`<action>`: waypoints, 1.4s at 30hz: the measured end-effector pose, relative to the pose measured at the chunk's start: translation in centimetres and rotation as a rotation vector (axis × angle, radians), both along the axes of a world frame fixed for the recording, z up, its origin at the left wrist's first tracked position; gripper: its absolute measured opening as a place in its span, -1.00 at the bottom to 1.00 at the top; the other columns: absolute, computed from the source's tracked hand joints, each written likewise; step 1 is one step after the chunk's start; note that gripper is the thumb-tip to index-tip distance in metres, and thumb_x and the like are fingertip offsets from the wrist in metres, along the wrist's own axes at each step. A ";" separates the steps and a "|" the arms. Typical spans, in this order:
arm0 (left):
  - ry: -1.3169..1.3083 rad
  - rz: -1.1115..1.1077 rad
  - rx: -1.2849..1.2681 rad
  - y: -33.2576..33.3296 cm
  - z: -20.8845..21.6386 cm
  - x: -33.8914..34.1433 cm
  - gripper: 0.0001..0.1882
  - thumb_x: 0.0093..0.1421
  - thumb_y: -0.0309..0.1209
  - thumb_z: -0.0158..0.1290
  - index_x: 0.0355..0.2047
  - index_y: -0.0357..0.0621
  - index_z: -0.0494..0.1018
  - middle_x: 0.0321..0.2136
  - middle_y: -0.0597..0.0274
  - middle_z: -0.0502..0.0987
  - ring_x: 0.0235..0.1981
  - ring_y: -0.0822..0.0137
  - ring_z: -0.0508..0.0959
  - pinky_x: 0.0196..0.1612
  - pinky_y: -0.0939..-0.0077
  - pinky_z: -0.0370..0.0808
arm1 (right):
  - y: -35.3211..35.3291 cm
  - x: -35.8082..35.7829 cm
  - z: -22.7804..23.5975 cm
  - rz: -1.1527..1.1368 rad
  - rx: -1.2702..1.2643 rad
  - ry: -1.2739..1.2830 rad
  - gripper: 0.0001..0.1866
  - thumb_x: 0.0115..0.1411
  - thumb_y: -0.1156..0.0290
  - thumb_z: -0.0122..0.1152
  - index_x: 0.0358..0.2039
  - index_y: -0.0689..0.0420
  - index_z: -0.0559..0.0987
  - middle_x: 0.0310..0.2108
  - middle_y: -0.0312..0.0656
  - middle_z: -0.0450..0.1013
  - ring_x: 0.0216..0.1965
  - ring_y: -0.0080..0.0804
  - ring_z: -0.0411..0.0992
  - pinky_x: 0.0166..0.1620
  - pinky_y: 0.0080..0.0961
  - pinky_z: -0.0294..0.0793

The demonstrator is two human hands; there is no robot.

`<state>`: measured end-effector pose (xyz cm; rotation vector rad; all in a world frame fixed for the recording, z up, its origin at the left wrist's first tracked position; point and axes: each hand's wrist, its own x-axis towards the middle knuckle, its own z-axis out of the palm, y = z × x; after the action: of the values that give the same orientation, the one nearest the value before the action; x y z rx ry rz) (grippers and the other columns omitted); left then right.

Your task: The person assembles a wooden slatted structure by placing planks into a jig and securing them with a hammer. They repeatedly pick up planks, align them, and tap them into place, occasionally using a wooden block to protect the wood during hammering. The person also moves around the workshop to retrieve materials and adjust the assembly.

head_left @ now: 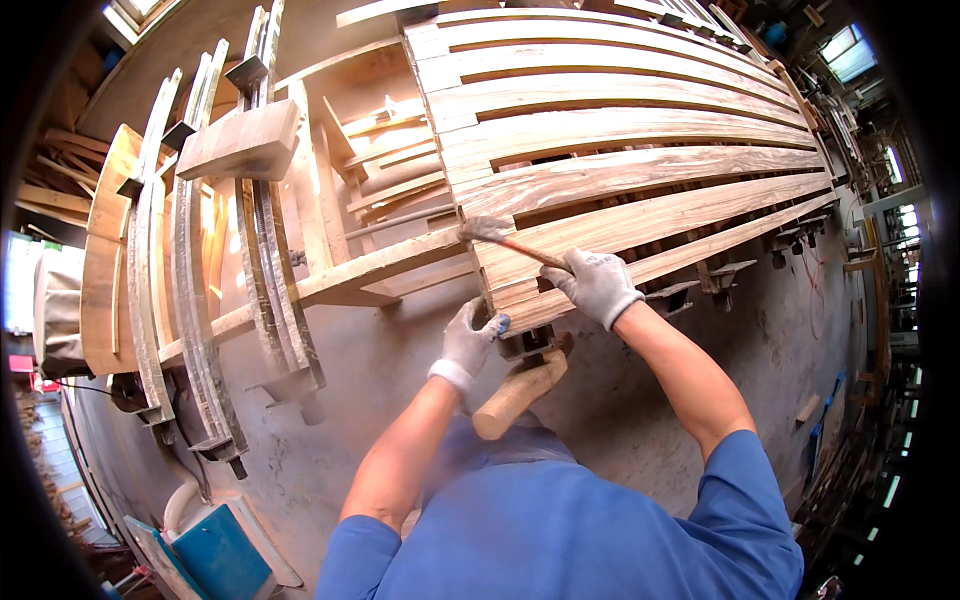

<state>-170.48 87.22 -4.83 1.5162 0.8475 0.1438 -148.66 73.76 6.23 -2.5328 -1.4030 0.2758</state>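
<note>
My right hand [598, 284], in a pale work glove, is closed around the wooden handle of a hammer [486, 229]. The hammer's greyish head lies over the left end of a large slatted wooden panel [640, 131]. At the panel's near left corner, my gloved left hand [470, 345] has its fingers bent around the edge; one fingertip is blue. Just right of that hand, a dark metal clamp [530, 343] sits under the corner. Below the clamp juts a thick, rounded wooden piece [522, 393], how it is fixed being hidden.
Long metal bar clamps [200, 270] stand at the left, with a wooden block [240, 140] across some of them. A wooden frame rail [385, 257] runs from them to the panel. More clamp ends [722, 272] stick out along its near side. A blue panel [222, 555] stands lower left.
</note>
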 end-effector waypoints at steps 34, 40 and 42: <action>-0.008 -0.019 -0.034 0.1 -1.0 -0.2 -0.25 0.34 -0.21 0.35 0.36 -0.46 0.39 0.22 -0.09 0.60 0.18 0.30 0.56 0.20 0.41 0.56 | 1.7 0.3 1.7 -0.172 -0.093 0.113 -0.47 0.43 -0.19 0.22 -0.20 0.10 0.66 -0.38 0.09 0.65 -0.25 0.15 0.66 -0.16 0.02 0.62; 0.005 0.002 0.026 0.1 -0.6 -0.1 -0.30 0.29 -0.18 0.38 0.31 -0.34 0.48 0.21 -0.21 0.62 0.29 0.03 0.59 0.36 0.25 0.45 | 1.7 -0.2 2.9 -0.173 -0.012 0.113 -0.47 0.43 -0.20 0.21 -0.18 0.09 0.63 -0.40 0.06 0.66 -0.28 0.14 0.66 -0.20 0.02 0.62; 0.010 0.003 0.000 0.1 -0.6 0.0 -0.30 0.29 -0.18 0.38 0.32 -0.33 0.48 0.22 -0.20 0.61 0.29 0.03 0.58 0.37 0.25 0.44 | 1.8 0.4 1.7 -0.137 -0.123 0.071 -0.46 0.43 -0.21 0.20 -0.20 0.09 0.63 -0.40 0.05 0.66 -0.29 0.12 0.67 -0.19 0.00 0.62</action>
<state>-170.47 87.36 -5.39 1.5168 0.8575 0.1382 -148.30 75.59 7.93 -2.6746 -1.2150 0.4348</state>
